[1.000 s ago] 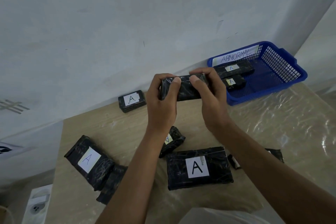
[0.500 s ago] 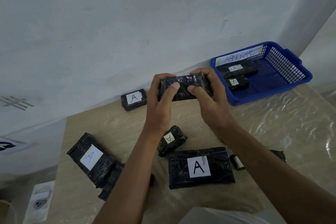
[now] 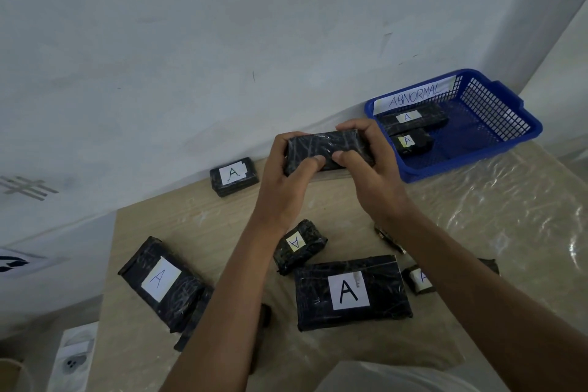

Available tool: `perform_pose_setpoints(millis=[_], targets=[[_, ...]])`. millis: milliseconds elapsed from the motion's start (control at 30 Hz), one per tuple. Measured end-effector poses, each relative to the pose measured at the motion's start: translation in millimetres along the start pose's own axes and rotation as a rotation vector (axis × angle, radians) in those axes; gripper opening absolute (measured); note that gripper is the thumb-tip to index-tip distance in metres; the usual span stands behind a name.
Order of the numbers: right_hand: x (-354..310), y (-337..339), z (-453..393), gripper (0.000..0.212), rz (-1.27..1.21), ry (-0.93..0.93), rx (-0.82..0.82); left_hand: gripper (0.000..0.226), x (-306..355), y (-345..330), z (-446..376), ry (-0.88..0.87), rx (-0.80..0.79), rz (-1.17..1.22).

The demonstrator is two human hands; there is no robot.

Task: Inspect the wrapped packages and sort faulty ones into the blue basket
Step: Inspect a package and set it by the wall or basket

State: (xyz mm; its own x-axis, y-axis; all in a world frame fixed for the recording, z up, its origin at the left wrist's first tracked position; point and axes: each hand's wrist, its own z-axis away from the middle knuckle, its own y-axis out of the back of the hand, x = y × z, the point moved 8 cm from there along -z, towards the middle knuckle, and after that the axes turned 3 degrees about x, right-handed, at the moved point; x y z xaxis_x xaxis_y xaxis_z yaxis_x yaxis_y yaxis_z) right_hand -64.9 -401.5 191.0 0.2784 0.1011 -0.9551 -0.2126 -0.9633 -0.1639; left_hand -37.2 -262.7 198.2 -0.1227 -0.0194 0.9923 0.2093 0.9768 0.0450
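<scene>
Both my hands hold one black wrapped package (image 3: 318,146) in the air above the table's far edge; no label shows on the face turned to me. My left hand (image 3: 283,181) grips its left end and my right hand (image 3: 372,175) its right end, thumbs pressed on the front. The blue basket (image 3: 496,149), tagged ABNORMAL, stands at the back right and holds two labelled black packages (image 3: 413,119). On the table lie several more black packages marked A: a large one (image 3: 350,291), a small one (image 3: 299,245), one at the left (image 3: 159,280) and one by the wall (image 3: 234,176).
The wooden table (image 3: 197,226) is covered with clear plastic film, crinkled on the right (image 3: 509,216). A white wall rises right behind the table. Further small packages (image 3: 418,278) lie partly hidden under my right forearm. A white box (image 3: 74,356) sits on the floor at the lower left.
My hands have turned the held package slightly, so more of its broad face shows. The view has shifted a little; the packages on the table have not moved.
</scene>
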Motion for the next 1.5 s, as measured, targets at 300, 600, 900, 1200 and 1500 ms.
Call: perform_pose_setpoints(millis=[300,600,900,1200,1500], targets=[[13.6,1.1,5.0,0.062,0.17,-0.054,-0.178,0.069,-21.8,12.9,-9.4,0.341,0.065,0.072],[28.0,13.3,-20.7,0.052,0.028,-0.226,0.023,0.03,-34.4,17.1,5.9,0.274,0.106,-0.026],[56.4,12.4,-7.2,0.033,-0.187,-0.593,0.031,0.074,-17.1,22.7,9.2,0.059,-0.022,-0.024],[53.8,-15.4,7.2,0.062,-0.121,-0.715,-0.079,0.031,1.0,30.3,23.0,-0.305,0.255,-0.227],[11.3,-26.7,8.6,0.048,0.01,-0.068,0.062,0.024,5.9,28.2,21.3,-0.11,0.384,-0.018]])
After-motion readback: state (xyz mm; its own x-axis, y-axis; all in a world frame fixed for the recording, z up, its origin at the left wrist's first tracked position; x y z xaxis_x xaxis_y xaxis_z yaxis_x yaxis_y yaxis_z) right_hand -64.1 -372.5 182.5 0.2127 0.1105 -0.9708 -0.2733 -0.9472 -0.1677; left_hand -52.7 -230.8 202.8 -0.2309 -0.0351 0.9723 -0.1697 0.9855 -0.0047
